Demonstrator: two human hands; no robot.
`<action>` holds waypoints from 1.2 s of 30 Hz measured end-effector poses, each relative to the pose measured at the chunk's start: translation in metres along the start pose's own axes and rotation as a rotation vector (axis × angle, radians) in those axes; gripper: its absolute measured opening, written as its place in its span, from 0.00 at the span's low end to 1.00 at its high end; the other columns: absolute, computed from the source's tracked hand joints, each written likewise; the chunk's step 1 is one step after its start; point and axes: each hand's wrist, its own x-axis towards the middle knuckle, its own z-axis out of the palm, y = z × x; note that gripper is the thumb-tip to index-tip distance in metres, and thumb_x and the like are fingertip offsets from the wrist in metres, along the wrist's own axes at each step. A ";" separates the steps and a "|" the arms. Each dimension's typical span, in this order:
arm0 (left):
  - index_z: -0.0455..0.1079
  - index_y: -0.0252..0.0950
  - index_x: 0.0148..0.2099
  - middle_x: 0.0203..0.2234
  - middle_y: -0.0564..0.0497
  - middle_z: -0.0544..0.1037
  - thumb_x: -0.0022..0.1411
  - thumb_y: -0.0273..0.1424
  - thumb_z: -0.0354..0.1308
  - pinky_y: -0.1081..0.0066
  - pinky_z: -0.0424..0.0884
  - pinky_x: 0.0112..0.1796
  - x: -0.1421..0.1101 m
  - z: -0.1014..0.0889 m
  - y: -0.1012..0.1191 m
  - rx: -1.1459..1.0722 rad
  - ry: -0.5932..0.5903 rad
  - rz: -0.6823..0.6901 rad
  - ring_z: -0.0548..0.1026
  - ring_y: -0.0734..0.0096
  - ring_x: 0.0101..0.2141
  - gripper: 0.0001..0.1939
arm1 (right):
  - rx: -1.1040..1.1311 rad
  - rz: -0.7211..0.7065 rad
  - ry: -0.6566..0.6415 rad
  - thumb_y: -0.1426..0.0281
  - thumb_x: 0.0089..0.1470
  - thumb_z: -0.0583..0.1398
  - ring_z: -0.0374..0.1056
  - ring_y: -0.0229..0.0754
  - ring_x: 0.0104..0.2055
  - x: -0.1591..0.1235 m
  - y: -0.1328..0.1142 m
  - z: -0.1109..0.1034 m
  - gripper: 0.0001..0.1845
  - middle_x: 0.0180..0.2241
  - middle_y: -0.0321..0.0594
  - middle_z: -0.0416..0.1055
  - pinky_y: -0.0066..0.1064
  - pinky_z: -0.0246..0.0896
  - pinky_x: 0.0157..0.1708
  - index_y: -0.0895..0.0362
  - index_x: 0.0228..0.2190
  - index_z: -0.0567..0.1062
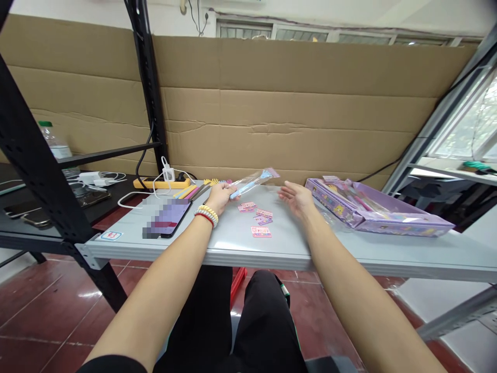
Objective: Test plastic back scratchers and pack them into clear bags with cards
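the left hand [219,199] grips one end of a clear packet [267,176] with a slim light blue item [248,187] inside; the packet points away to the right, tilted, above the tabletop. the right hand [295,199] is loose and holds nothing that shows, its fingers spread and turned toward the packet, just apart from it. a pale beaded bracelet [208,212] and a red band [205,218] circle the left wrist.

between the hands, small pink and purple cards [261,232] lie on the grey table [229,244], some overlapping. just beyond the left hand, a row of slim coloured items [189,191] lies on the table, some with fork-like ends. left of that hand lies a phone [176,215], its screen partly blurred out. behind the phone sits a yellow power strip [161,184] with a white charger [168,172] plugged in.

to the right of the right hand, crumpled clear plastic [329,216] lies near an open purple box [404,226], which holds more wrapped items [361,201]. farther back, a cardboard panel [303,111] stands behind the table.
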 end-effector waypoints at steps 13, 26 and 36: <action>0.65 0.34 0.26 0.21 0.53 0.72 0.54 0.31 0.58 0.72 0.64 0.30 -0.012 0.020 -0.005 0.347 0.218 0.295 0.68 0.74 0.25 0.08 | -0.667 -0.165 -0.644 0.63 0.41 0.65 0.65 0.34 0.22 -0.055 0.020 0.061 0.15 0.21 0.35 0.68 0.24 0.62 0.16 0.58 0.22 0.66; 0.63 0.35 0.24 0.20 0.55 0.70 0.52 0.33 0.59 0.72 0.61 0.29 -0.014 0.020 -0.004 0.392 0.181 0.367 0.66 0.75 0.23 0.10 | -0.246 0.012 -0.635 0.63 0.34 0.69 0.71 0.39 0.28 -0.059 0.021 0.063 0.19 0.23 0.36 0.70 0.34 0.71 0.28 0.58 0.23 0.66; 0.68 0.34 0.24 0.26 0.49 0.77 0.50 0.40 0.61 0.69 0.68 0.36 -0.016 0.023 -0.007 0.235 -0.132 0.459 0.73 0.71 0.30 0.14 | -0.334 -0.065 -0.435 0.69 0.34 0.67 0.67 0.36 0.21 -0.046 0.022 0.058 0.10 0.18 0.37 0.68 0.30 0.69 0.24 0.61 0.17 0.71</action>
